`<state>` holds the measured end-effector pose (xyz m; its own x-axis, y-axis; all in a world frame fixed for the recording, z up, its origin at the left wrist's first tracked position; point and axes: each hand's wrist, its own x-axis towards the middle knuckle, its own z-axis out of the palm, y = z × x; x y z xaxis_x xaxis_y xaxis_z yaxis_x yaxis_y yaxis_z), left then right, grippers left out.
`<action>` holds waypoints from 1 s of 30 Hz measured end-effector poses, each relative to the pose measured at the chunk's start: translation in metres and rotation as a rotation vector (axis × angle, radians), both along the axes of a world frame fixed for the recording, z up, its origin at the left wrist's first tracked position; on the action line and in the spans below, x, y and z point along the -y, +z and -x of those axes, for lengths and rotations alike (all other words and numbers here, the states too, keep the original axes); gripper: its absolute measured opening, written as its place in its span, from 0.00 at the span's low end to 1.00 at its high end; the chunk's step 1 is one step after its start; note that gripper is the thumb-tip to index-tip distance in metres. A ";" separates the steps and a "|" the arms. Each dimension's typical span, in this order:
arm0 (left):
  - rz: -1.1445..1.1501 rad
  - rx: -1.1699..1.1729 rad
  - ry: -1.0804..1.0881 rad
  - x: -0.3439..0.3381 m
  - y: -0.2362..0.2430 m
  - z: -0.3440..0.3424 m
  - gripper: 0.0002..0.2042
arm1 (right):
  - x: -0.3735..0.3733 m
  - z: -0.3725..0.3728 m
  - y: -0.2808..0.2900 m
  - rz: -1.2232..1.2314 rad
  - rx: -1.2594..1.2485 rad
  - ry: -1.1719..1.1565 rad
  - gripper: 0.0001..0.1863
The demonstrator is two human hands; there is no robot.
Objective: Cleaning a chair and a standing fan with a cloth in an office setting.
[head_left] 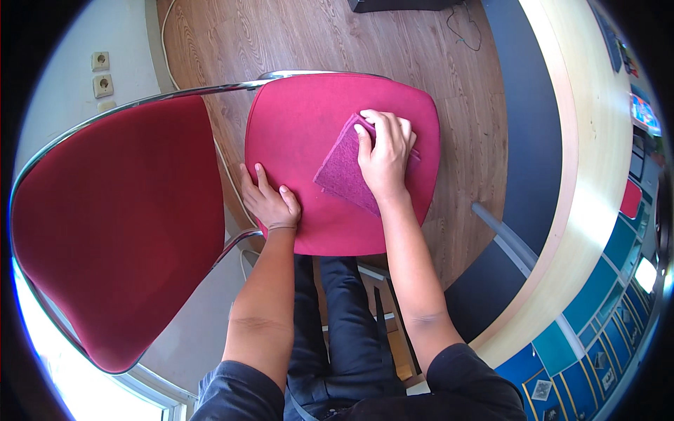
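Observation:
A chair with a red padded seat (302, 119) and a darker red backrest (119, 231) on a chrome tube frame (203, 90) stands in front of me. On the right part of the seat lies a folded purple cloth (344, 168). My right hand (386, 151) grips its upper edge, thumb and fingers bent around the fabric. Resting on the left edge of the seat, near the backrest, is my left hand (270, 201), its fingers spread and nothing in it.
A curved counter with a pale wood top (597, 140) and dark panel (530, 105) bounds the right side. Wall sockets (102, 74) and a pale cable (165, 42) are at the left. A black box (400, 4) stands on the wood floor (463, 133) at the far end.

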<state>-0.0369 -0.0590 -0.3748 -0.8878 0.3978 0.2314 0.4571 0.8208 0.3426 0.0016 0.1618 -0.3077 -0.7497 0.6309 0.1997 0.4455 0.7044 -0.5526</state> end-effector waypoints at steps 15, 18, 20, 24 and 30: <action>0.004 0.004 0.000 0.001 0.000 0.001 0.30 | 0.057 -0.058 -0.005 -0.066 0.454 0.300 0.53; -0.004 0.003 -0.001 0.002 0.002 0.001 0.30 | 0.054 -0.059 -0.002 -0.025 0.450 0.326 0.51; -0.008 -0.004 -0.003 0.003 0.003 0.003 0.30 | 0.053 -0.057 0.003 0.007 0.449 0.343 0.51; 0.001 -0.003 -0.005 0.003 -0.002 -0.001 0.30 | 0.053 -0.054 0.009 0.098 0.395 0.305 0.51; -0.007 -0.004 0.002 0.002 0.000 -0.001 0.30 | 0.047 -0.056 0.000 0.064 0.130 0.200 0.34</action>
